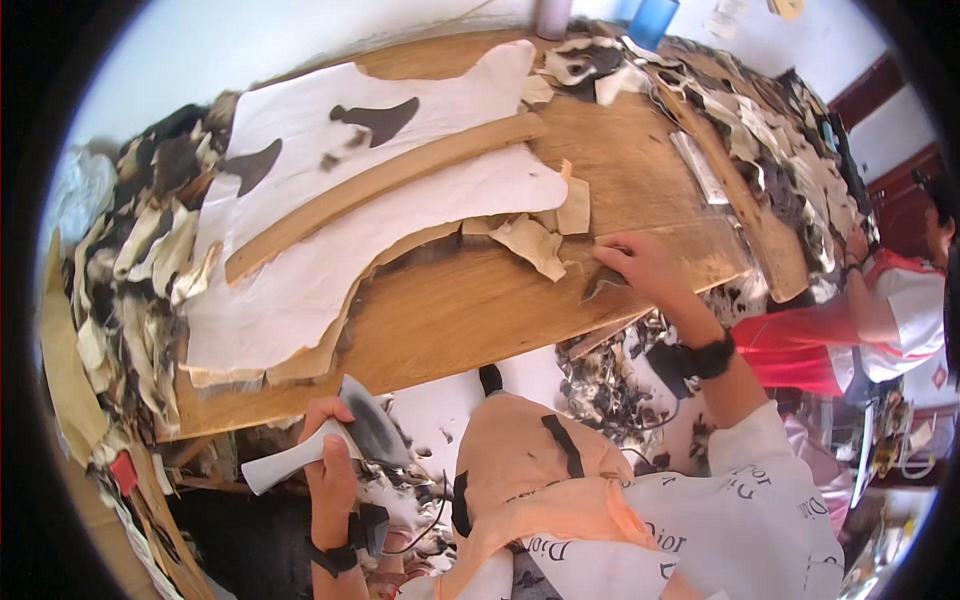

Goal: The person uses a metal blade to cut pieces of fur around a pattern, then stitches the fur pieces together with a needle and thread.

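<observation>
My left hand (328,455), low in front of the table edge, is wrapped round the pale handle of a broad-bladed hand knife (378,428) with a wide dark grey blade. Over the table's near edge on the right, my right hand (645,268) has its fingers drawn together. A small dark-edged scrap (606,287) lies just below those fingers; whether they grip it I cannot tell. Left of the hand is a pale hide offcut (530,246). A large white hide with dark patches (290,215) lies spread on the wooden table (440,310), a long curved wooden strip (390,187) across it.
Black-and-white hide pieces pile up at the left (150,250) and along the right (770,150). A long wooden board (745,205) lies at the right. Two cups, one blue (652,20), stand at the back. A co-worker in red and white (860,320) is at the right.
</observation>
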`<state>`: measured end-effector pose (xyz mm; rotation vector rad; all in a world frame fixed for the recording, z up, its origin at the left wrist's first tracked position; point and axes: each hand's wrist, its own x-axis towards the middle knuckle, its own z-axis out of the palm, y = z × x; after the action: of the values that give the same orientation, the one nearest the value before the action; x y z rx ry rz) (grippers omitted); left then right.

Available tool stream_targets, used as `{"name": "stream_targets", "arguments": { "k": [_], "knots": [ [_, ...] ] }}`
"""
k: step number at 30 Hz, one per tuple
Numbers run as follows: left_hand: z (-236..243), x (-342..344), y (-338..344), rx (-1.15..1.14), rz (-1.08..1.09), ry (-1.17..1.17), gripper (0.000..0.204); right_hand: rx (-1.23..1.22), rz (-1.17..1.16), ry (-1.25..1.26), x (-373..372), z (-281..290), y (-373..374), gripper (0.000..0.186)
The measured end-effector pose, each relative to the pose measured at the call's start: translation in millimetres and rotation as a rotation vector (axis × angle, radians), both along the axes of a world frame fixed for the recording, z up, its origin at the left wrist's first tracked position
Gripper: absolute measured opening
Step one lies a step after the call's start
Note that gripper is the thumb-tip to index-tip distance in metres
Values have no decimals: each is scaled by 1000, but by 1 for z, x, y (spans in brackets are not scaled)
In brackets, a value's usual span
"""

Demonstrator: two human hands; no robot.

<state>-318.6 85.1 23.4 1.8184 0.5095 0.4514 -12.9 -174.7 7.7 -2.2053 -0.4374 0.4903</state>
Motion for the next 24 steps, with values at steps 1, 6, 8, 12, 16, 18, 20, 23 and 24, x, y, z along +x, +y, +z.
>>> {"name": "stream_targets", "arguments": {
  "k": [1,6,8,12,16,18,20,23,24],
  "knots": [
    [6,14,1,22,-31,-18,43,-123,143,-299,5,0,-23,20],
    [25,67,4,46,-185,-46,31,-395,459,-334,-13,44,-102,17],
    [34,95,0,-108,-296,9,28,-425,135,-569,-12,50,-81,17],
    [36,149,3,23,-450,-57,27,29,273,-668,-19,12,-2,15],
    [40,170,11,77,-486,-45,29,85,372,-740,-12,-21,57,22],
    [39,178,17,36,-473,-26,29,-42,481,-672,-5,-30,64,21],
    [36,185,24,15,-461,25,27,3,480,-618,2,-35,64,19],
    [40,191,33,-16,-484,78,25,20,601,-408,19,-27,38,15],
    [41,190,38,-13,-473,81,25,-135,679,-163,21,-4,22,16]
  ]
}}
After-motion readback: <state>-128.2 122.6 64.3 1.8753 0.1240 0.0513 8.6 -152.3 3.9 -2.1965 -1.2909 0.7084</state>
